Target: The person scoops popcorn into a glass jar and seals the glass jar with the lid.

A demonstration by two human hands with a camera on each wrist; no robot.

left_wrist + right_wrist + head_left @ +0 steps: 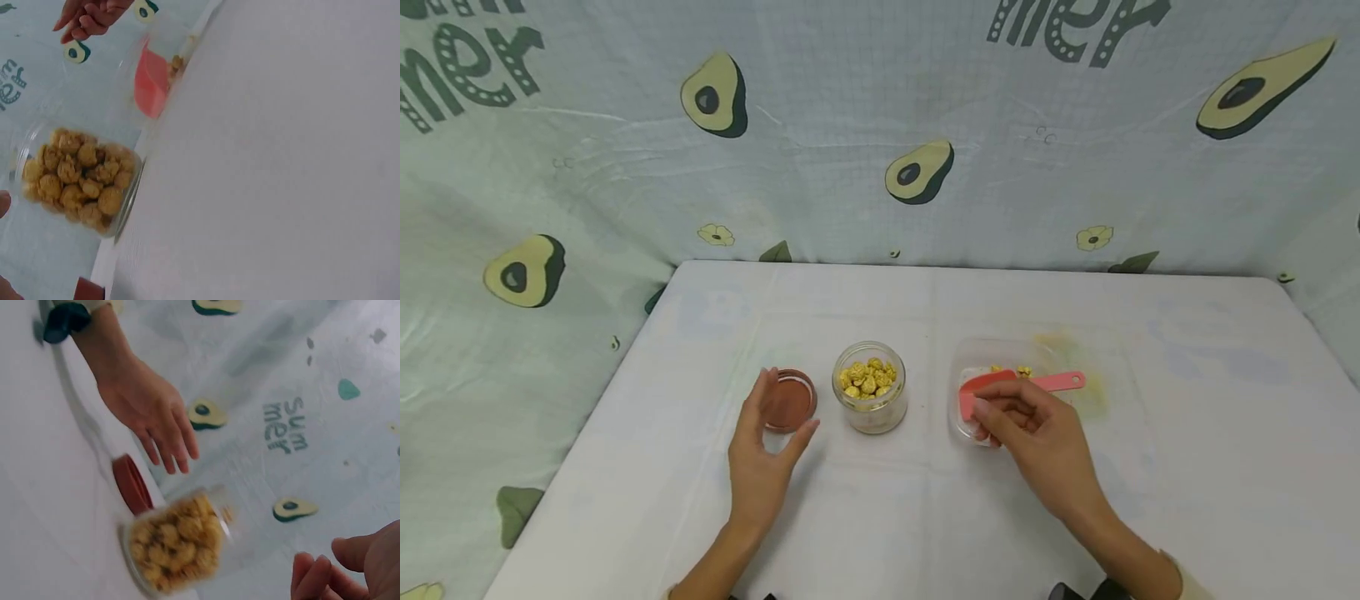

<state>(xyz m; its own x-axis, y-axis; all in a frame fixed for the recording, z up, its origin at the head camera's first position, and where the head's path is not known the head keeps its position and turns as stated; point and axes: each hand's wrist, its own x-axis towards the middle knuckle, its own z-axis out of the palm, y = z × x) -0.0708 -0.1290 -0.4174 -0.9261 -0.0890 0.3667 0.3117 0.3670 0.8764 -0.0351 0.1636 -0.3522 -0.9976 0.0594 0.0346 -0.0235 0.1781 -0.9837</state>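
A glass jar [880, 415] filled with caramel popcorn [868, 377] stands between the two hands. My left hand [756, 479] hovers at the brown-red lid [790, 402], thumb and fingers spread apart and nothing between them. To the jar's right, a pink scoop [1060, 382] lies across a clear plastic container [961, 358] that has some popcorn in it. Over the container's near side is my right hand [1048, 442], its fingers loosely bent and, in the right wrist view, empty. It overlaps part of the scoop and the container in the head view.
A white cloth covers the table [865, 517], whose far edge meets a hanging curtain [820, 183] printed with avocados. The lid lies flat just left of the jar. The scoop's handle sticks out past the container's right side.
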